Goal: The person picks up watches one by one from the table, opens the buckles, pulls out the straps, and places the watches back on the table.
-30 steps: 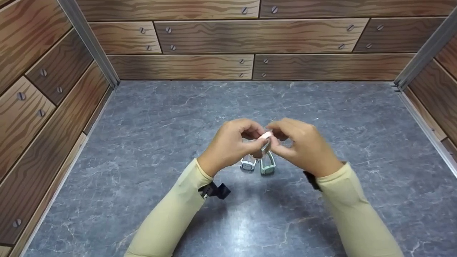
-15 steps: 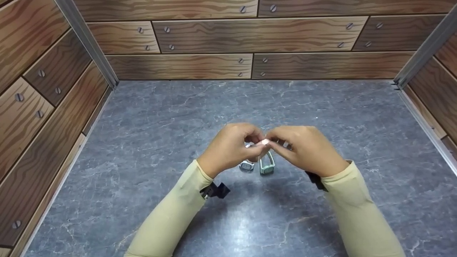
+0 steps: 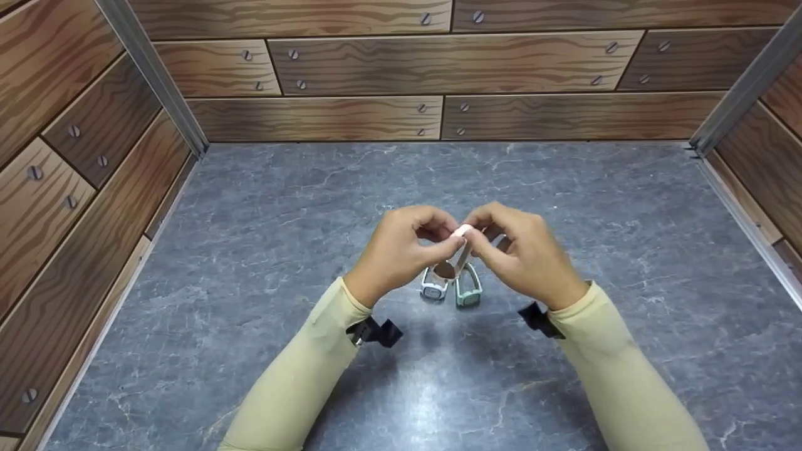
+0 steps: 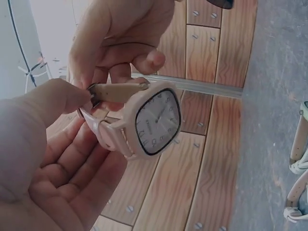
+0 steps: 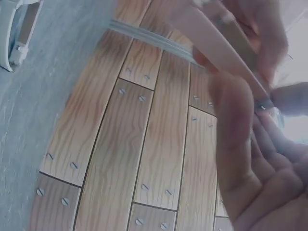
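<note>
A pale pink wristwatch [image 4: 156, 122] with a squarish dial hangs from its strap between my two hands, its strap looped at the buckle [image 4: 94, 95]. My left hand [image 3: 401, 247] pinches one side of the strap by the buckle, thumb against it. From the other side, the fingers and thumb of my right hand [image 3: 526, 254] pinch the strap too. In the right wrist view the pink strap [image 5: 221, 53] runs up from the thumb, and it is blurred. Just below the hands, a white watch [image 3: 433, 292] and a green watch [image 3: 468, 297] stand side by side on the tabletop.
The grey marbled tabletop [image 3: 282, 207] is bounded by wood-patterned walls [image 3: 351, 116] at the back and sides, with metal posts [image 3: 175, 100] in the corners. Black wrist mounts [image 3: 382, 332] stick out from the sleeves.
Both hands dipped toward me, then rose again with the pink watch. Its dial, hidden half a second ago, shows below the fingers now. The white and green watches stay put.
</note>
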The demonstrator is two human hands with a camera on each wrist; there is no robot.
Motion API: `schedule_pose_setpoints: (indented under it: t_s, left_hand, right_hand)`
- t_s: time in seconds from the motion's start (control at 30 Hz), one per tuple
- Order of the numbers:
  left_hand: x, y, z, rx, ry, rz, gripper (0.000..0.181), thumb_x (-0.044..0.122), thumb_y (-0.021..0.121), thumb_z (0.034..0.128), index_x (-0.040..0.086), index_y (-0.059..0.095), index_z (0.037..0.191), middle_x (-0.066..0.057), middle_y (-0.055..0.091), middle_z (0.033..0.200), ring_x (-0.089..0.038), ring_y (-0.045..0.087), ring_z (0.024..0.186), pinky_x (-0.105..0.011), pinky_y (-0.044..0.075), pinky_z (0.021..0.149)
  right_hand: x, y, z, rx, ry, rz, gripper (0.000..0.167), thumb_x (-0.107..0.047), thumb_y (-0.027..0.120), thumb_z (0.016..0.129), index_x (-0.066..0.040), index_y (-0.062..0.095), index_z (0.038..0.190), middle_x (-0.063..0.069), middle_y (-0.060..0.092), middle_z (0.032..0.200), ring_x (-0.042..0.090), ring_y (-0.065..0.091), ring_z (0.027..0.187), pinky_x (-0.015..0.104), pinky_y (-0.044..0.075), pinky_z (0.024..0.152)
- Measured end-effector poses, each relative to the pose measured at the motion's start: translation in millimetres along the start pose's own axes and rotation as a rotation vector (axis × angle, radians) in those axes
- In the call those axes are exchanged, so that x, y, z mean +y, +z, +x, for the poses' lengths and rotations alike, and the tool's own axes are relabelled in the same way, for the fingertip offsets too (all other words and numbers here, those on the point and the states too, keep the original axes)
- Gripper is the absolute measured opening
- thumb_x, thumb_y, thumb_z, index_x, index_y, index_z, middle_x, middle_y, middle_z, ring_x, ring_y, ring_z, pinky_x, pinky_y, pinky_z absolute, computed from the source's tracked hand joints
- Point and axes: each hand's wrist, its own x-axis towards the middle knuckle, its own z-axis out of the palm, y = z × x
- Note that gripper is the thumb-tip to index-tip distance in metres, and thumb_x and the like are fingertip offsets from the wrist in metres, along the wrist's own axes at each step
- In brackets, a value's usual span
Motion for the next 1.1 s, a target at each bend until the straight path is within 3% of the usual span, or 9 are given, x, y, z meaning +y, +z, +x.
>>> schedule_pose_setpoints:
  t_s: [0.3, 0.53, 0.63, 0.87, 1.1]
  left_hand:
    - [1.2, -0.4, -0.7, -0.118, -0.01, 0.117, 0.01, 0.019, 0.076, 0.0951, 0.011, 0.076, 0.101, 0.005, 0.074, 0.094, -0.004, 0.069, 0.086, -0.023, 0.057, 0.087]
    - [-0.5, -0.3, -1.7, -0.13, -0.022, 0.24, 0.008, 0.019, 0.078, 0.0937, 0.013, 0.076, 0.099, 0.007, 0.074, 0.094, -0.003, 0.067, 0.086, -0.022, 0.056, 0.084]
    - [-0.2, 0.6, -1.6, -0.128, -0.03, 0.211, 0.006, 0.018, 0.076, 0.0951, 0.012, 0.076, 0.098, 0.006, 0.075, 0.091, -0.001, 0.068, 0.081, -0.022, 0.058, 0.078]
    - [-0.3, 2.6, -0.1, -0.084, -0.07, 0.022, 0.008, 0.01, 0.076, 0.0947, 0.004, 0.077, 0.099, 0.0, 0.076, 0.089, -0.007, 0.07, 0.079, -0.024, 0.06, 0.076]
    - [-0.6, 3.9, -1.0, -0.098, -0.06, 0.001, 0.007, 0.011, 0.076, 0.0951, 0.007, 0.077, 0.101, 0.001, 0.075, 0.089, -0.008, 0.071, 0.079, -0.026, 0.061, 0.075]
  right_hand:
    - [1, -11, -4.2, -0.051, -0.109, -0.139, 0.007, -0.008, 0.075, 0.095, -0.011, 0.075, 0.101, -0.006, 0.072, 0.09, 0.005, 0.065, 0.077, 0.025, 0.058, 0.064]
    - [3, -11, -2.9, -0.073, -0.1, -0.193, 0.005, -0.01, 0.074, 0.095, -0.012, 0.074, 0.1, -0.004, 0.072, 0.089, 0.005, 0.066, 0.08, 0.024, 0.059, 0.065]
    - [3, -10, -2.8, -0.066, -0.072, -0.165, 0.005, -0.009, 0.074, 0.095, -0.012, 0.074, 0.1, -0.003, 0.073, 0.092, 0.006, 0.068, 0.082, 0.024, 0.059, 0.066]
    - [4, -5, -1.1, 0.022, 0.026, 0.009, 0.006, -0.01, 0.069, 0.1, -0.009, 0.074, 0.1, -0.006, 0.074, 0.093, 0.01, 0.068, 0.081, 0.022, 0.058, 0.065]
    - [3, -7, -1.5, -0.026, 0.057, 0.083, 0.005, -0.005, 0.07, 0.098, -0.009, 0.073, 0.1, -0.006, 0.073, 0.094, 0.012, 0.07, 0.08, 0.024, 0.059, 0.069]
